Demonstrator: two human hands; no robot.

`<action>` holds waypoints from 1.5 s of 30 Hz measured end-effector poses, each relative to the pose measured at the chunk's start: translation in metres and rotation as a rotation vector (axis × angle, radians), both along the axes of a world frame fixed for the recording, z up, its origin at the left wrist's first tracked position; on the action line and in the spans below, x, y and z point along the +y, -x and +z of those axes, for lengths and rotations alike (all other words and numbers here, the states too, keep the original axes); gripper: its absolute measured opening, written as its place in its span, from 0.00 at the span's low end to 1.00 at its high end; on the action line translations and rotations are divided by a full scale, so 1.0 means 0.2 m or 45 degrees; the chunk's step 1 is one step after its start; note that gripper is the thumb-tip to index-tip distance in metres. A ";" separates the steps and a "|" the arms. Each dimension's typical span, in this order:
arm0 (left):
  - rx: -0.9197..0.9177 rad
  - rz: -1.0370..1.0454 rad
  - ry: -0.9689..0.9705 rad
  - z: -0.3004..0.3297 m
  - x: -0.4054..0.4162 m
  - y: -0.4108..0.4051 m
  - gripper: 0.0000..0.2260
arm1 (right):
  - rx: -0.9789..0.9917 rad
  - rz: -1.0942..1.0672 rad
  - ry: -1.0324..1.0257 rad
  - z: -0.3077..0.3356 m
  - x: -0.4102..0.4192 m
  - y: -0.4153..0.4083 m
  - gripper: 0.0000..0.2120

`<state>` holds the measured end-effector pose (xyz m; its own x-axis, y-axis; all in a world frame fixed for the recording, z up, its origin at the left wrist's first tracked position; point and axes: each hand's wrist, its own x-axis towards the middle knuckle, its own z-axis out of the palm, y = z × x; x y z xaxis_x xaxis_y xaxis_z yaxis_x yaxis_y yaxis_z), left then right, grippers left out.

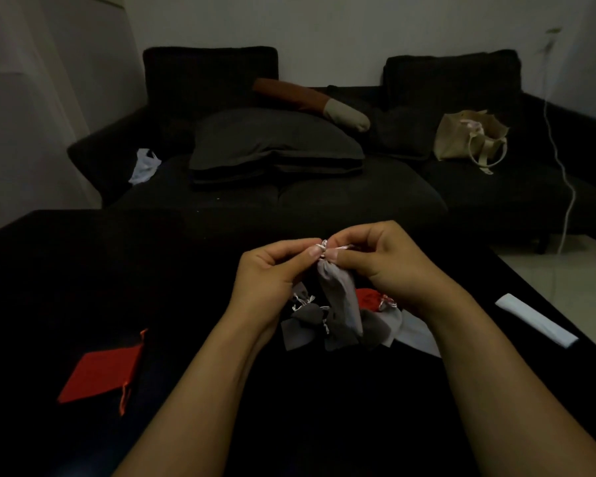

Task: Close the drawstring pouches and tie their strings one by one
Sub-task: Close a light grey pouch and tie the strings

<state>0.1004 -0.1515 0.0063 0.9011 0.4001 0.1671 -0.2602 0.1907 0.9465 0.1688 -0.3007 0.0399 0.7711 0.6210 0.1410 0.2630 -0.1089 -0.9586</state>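
Observation:
A light grey drawstring pouch (341, 297) hangs upright above the black table (83, 270), its neck gathered at the top. My left hand (272, 270) and my right hand (386, 259) meet at that neck, each pinching the white string (324, 245) between thumb and fingertips. Below the hands lies a heap of grey pouches (303, 325) with white strings, and a red pouch (367, 299) shows partly behind my right wrist. A flat red pouch (100, 373) with a red string lies alone at the left of the table.
A folded white strip (537, 320) lies near the table's right edge. Behind the table stands a dark sofa (289, 187) with cushions, a beige tote bag (468, 139) and a white plastic bag (143, 166). A white cable (565, 173) hangs at the right.

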 end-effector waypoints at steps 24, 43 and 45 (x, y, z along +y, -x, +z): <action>-0.571 0.466 -1.388 0.00 0.05 0.01 0.07 | 0.450 0.009 -0.198 -0.04 0.06 0.01 0.10; -0.284 0.269 -1.512 0.03 0.05 0.03 0.04 | 0.515 -0.098 -0.190 -0.03 0.06 0.01 0.11; -0.292 0.283 -1.521 0.03 0.04 0.03 0.04 | 0.525 -0.103 -0.213 -0.03 0.06 0.01 0.10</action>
